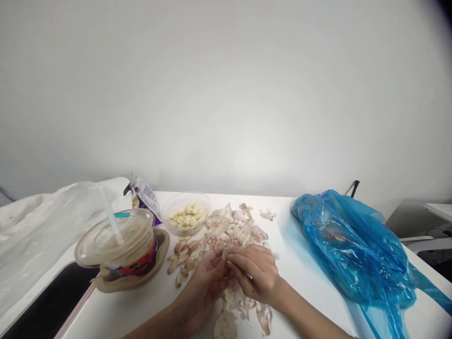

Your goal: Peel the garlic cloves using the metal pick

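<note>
My left hand (205,287) and my right hand (256,273) meet over a heap of papery garlic skins (233,228) on the white table (300,263). The fingers of both are pinched together on a garlic clove (223,255), mostly hidden between them. Several unpeeled cloves (181,259) lie just left of my left hand. A clear plastic bowl (186,217) with peeled yellowish cloves stands behind them. More skins (243,306) lie under my wrists.
A lidded drink cup with a straw (122,242) sits in a cardboard holder at the left, a dark phone (52,301) in front of it. A crumpled blue plastic bag (353,245) fills the right. A clear bag (38,226) and a snack packet (144,195) lie far left.
</note>
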Action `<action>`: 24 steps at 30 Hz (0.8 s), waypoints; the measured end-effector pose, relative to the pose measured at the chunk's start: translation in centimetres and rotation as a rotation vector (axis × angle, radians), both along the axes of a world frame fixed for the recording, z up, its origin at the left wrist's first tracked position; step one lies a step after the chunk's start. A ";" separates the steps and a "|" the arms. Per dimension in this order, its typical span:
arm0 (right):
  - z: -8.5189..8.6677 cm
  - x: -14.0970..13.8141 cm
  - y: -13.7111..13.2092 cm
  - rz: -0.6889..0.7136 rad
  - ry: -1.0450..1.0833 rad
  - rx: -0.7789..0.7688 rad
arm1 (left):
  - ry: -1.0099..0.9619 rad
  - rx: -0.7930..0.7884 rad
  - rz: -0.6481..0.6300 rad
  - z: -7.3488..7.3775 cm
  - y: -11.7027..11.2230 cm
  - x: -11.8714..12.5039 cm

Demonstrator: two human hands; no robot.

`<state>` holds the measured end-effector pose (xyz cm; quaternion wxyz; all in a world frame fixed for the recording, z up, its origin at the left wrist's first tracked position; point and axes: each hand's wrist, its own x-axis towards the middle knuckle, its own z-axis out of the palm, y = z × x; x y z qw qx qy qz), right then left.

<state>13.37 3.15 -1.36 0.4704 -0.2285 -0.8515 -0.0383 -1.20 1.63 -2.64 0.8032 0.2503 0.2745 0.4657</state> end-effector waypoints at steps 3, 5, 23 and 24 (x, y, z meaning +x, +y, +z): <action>-0.1 0.0 0.0 0.004 0.000 -0.006 | -0.006 0.003 -0.008 0.0 0.0 0.0; -0.1 0.0 0.0 0.006 0.002 -0.007 | -0.008 0.003 -0.015 0.2 -0.1 0.0; -0.2 0.1 0.0 0.011 -0.019 -0.011 | 0.002 -0.005 -0.035 0.3 -0.2 -0.1; -0.2 0.1 0.1 0.011 -0.020 -0.007 | 0.003 -0.008 -0.035 0.3 -0.2 -0.1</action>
